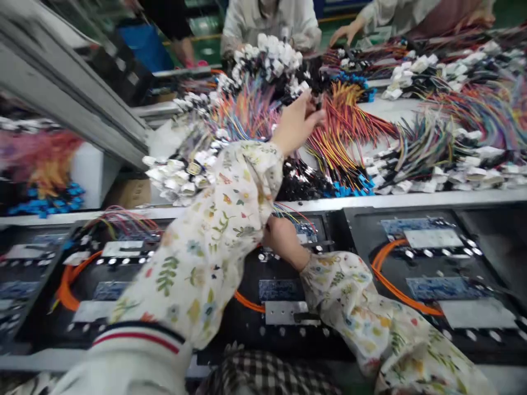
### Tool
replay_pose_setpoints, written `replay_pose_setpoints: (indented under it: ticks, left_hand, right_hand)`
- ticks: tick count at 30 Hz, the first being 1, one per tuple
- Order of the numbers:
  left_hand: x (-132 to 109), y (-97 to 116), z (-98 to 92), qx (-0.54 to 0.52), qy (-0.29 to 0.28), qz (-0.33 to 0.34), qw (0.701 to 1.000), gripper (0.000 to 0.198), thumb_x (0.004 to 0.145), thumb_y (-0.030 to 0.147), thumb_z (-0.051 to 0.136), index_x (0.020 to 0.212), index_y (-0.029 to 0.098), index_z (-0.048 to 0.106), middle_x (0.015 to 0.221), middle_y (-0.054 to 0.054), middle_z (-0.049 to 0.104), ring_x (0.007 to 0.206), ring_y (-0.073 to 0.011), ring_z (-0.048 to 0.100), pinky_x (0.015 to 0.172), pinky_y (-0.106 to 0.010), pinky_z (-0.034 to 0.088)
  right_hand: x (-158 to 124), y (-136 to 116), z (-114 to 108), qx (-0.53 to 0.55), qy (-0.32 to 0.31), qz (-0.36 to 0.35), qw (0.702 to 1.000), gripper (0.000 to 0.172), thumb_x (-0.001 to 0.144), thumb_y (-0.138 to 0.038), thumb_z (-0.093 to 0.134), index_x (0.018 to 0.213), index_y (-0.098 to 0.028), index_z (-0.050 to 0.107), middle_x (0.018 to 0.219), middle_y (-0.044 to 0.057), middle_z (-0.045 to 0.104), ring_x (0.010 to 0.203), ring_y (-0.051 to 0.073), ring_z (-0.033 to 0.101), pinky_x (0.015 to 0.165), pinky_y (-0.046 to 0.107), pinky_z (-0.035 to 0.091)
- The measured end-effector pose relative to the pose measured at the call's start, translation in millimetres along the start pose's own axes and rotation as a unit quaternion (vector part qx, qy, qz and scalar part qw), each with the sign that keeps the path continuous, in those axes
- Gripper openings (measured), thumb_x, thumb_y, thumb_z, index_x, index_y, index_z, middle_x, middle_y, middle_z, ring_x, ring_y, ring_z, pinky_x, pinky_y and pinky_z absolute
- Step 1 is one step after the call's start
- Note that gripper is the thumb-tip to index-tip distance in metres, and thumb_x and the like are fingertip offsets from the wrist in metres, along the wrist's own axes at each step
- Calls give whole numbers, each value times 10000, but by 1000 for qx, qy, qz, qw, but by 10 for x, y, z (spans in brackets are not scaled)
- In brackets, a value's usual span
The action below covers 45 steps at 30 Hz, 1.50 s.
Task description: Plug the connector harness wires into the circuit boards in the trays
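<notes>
My left hand reaches across to the raised shelf, into the heap of wire harnesses. Its fingers are bent together among white connectors and red wires; what lies between the fingertips cannot be made out. Lower down, my right hand is closed over the middle black tray, beside a blue circuit board. Thin coloured wires come out at its fingers, which seem to grip them. Below it, another circuit board and a metal plate sit near an orange cable.
Black trays with boards and orange cables flank the middle one. A metal shelf edge runs behind them. A grey metal post slants at the left. Across the shelf, a co-worker and another person's hand are near the harnesses.
</notes>
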<state>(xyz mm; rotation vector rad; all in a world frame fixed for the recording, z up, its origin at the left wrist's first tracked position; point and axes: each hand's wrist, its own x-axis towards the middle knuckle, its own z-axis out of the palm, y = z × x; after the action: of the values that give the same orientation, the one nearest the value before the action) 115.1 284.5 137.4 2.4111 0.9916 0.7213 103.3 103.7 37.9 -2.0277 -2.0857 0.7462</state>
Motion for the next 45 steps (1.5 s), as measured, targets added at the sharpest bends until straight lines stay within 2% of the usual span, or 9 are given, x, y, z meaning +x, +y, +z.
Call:
replay_pose_setpoints:
  ticks: [7,11,13,15,21,26,34,38,45]
  left_hand:
    - [-855,425,-978,-316,191,21,929,138,895,199,489,956,99,562,891,-47,679,769,-113,684,595,-175,517]
    - [-1745,407,-1305,-331,274,18,903,94,783,173,656,828,145,578,769,9,692,667,-82,673,520,-133,489]
    - [-2092,412,-1229,-366,264,-14,892,97,776,180,673,842,163,603,752,25,703,628,-70,665,492,-123,475]
    - [-2352,467,-1032,-391,209,-47,895,88,778,206,683,851,178,643,752,28,712,642,-82,672,528,-140,502]
    - [-2708,518,-425,-273,102,-129,948,58,770,262,705,805,220,726,851,6,725,827,-150,684,858,-269,541]
    - [-2708,138,-162,-371,77,-204,903,132,803,283,653,822,152,657,783,-7,709,701,-118,684,686,-210,571]
    - [-2668,-216,-7,-428,50,-242,869,122,781,252,662,766,146,603,686,22,645,609,-89,654,584,-162,539]
    - [-2661,-310,-34,-443,29,-200,873,136,798,254,661,821,140,590,779,5,623,623,-72,628,601,-162,512]
    - [-2652,-408,15,-521,-24,-178,834,291,785,385,685,861,140,548,658,12,595,591,-89,613,606,-201,512]
  right_hand:
    - [-53,-95,-333,-50,12,-26,998,121,808,-228,611,856,-143,682,817,97,706,794,199,660,662,281,452]
    - [-606,-142,-870,-20,172,-60,983,196,844,-351,558,812,-197,676,695,44,691,625,182,635,565,273,403]
    - [-889,-215,-1065,50,348,-129,927,214,844,-384,561,772,-207,658,631,13,655,528,130,571,525,248,389]
    - [-1054,-312,-1141,64,395,-191,896,232,801,-415,615,865,-196,652,741,39,676,601,138,582,568,254,425]
    - [-1125,-201,-748,146,77,-164,973,310,925,-331,404,751,-179,611,533,-27,546,464,89,464,477,214,361]
    - [-1338,287,-448,201,-73,-36,976,437,926,-436,378,641,-176,583,502,-20,555,439,95,498,462,216,375]
    - [-708,298,-393,229,22,-47,972,333,829,-419,570,1065,-194,639,909,45,715,680,145,624,611,263,466]
    - [-381,93,-278,260,-27,-82,962,215,849,-372,536,811,-191,646,653,-7,635,552,109,527,521,235,399]
    - [-355,2,-189,172,89,-140,971,127,851,-269,536,814,-210,642,645,-31,620,523,83,513,517,213,385]
